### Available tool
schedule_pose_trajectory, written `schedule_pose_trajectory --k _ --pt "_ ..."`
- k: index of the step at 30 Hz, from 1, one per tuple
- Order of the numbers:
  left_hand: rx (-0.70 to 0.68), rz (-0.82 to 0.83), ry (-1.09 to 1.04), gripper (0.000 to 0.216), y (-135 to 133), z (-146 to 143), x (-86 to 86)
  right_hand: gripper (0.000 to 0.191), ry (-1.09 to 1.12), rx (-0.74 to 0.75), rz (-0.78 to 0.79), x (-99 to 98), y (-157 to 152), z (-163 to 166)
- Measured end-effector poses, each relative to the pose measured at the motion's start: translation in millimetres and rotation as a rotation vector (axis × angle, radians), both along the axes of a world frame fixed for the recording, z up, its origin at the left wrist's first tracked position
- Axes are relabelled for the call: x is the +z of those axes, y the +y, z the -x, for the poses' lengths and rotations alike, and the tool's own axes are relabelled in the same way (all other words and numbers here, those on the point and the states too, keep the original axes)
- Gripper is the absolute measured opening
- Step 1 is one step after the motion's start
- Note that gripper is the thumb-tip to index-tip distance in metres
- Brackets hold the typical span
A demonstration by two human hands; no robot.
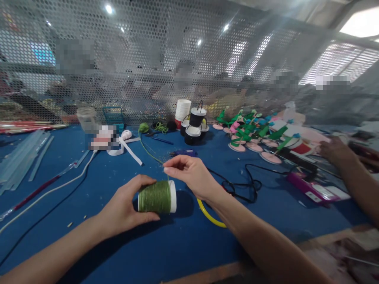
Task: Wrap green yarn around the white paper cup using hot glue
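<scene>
My left hand (126, 207) is closed round a white paper cup (158, 196) held on its side and wrapped nearly all over in green cord. Just above the cup, my right hand (189, 173) pinches the green cord (149, 153). That cord runs back across the blue table (124, 248) to a small green ball of cord (143, 127) near the mesh screen. A yellow ring (211, 216) lies on the table under my right wrist.
Stacked white cups (182, 110) and black wrapped cups (195, 124) stand at the back. Green and pink craft pieces (251, 134) lie back right, clear glue sticks (20, 157) at the left, black cables (242, 185) in the middle. Another person's hand (336, 150) rests at the right.
</scene>
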State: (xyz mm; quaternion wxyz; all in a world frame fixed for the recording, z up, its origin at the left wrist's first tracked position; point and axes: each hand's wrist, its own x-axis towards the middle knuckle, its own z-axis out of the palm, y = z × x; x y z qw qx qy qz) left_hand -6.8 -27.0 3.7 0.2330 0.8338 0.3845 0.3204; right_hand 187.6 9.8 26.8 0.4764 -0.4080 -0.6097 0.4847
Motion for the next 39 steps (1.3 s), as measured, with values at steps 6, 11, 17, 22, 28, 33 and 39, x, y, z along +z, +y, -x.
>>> schedule_pose_trajectory --k 6,11,17,22,28,33,39 --pt "-0.022 -0.103 0.009 0.052 -0.2 1.4 -3.2 0.013 0.005 0.028 0.061 -6.6 -0.2 0.7" --pt "-0.037 -0.161 0.027 0.051 0.2 2.9 -3.7 0.012 0.035 0.035 0.084 -10.5 1.2 0.2" --pt "-0.072 -0.188 0.006 0.049 1.2 3.3 -4.2 0.012 0.053 0.045 0.12 -9.1 -0.3 0.3" --pt "-0.1 -0.243 0.033 0.047 2.4 3.9 -4.9 0.011 0.042 0.044 0.178 -6.8 -0.5 0.9" --pt "-0.119 -0.338 0.026 0.045 3.0 4.9 -5.4 0.012 -0.04 0.025 0.175 -10.6 5.0 1.7" --pt "0.015 -0.216 -0.057 0.05 4.9 4.5 -5.6 0.016 -0.24 -0.104 0.013 -8.5 6.3 -6.7" --pt "0.261 0.159 -0.217 0.052 7.3 0.4 -1.8 0.03 -0.321 0.209 -0.041 -1.7 -10.4 -5.2"
